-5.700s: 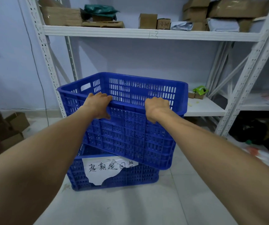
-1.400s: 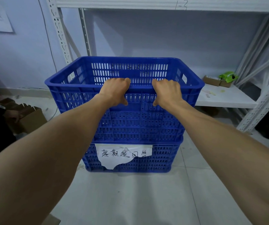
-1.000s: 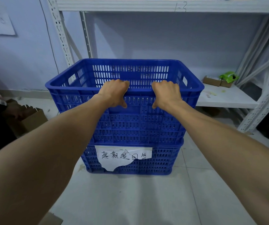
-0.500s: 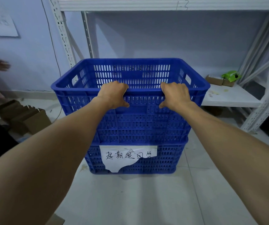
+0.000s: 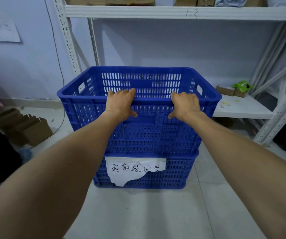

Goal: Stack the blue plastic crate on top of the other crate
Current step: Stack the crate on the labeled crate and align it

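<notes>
Since the view from several seconds back, when it hung tilted above the lower one, the blue plastic crate point(image 5: 149, 133) had come to sit level and squarely on the other crate point(image 5: 173, 173), their front walls nearly flush; in the last half second little had shifted, apart from the view itself.

It was deep blue, with slotted and perforated walls, a thick rolled rim and a handle cut-out in each side wall. Nothing showed inside it past the near rim. A torn white paper label point(image 5: 131, 169) with handwritten characters hung on the front of the crate underneath, which stood on the pale tiled floor point(image 5: 138, 213) before a white metal shelving unit point(image 5: 173, 12).

Both arms reached forward, bare and nearly straight. The left hand point(image 5: 121, 103) and the right hand point(image 5: 185, 105) gripped the near rim side by side, fingers hooked over the top edge into the crate and thumbs pressed against the outer wall below, clamped on it.

Two crates, two hands, one label. To the left, on the floor, lay folded cardboard boxes point(image 5: 26, 128).
</notes>
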`<state>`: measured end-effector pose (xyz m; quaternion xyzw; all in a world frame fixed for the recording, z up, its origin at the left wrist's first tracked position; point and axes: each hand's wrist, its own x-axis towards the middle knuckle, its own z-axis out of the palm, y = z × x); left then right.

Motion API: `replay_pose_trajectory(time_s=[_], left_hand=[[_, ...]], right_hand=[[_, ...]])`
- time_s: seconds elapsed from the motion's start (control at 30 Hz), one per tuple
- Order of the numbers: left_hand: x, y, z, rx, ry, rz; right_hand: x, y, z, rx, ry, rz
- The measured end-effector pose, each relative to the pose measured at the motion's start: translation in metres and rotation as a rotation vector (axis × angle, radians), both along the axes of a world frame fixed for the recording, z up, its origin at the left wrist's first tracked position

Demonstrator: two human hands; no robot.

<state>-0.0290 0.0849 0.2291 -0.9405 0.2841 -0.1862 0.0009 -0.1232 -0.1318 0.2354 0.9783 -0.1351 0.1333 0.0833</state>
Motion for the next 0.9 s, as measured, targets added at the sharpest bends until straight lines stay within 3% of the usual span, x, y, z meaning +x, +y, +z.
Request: replay_pose_trajectory(time_s=[0.9], left_hand=[[0.019,-0.055,-0.004,-0.001,-0.022,-0.077]], right_hand=[[-0.002,-0.042,0.004,0.037,0.024,-0.106]])
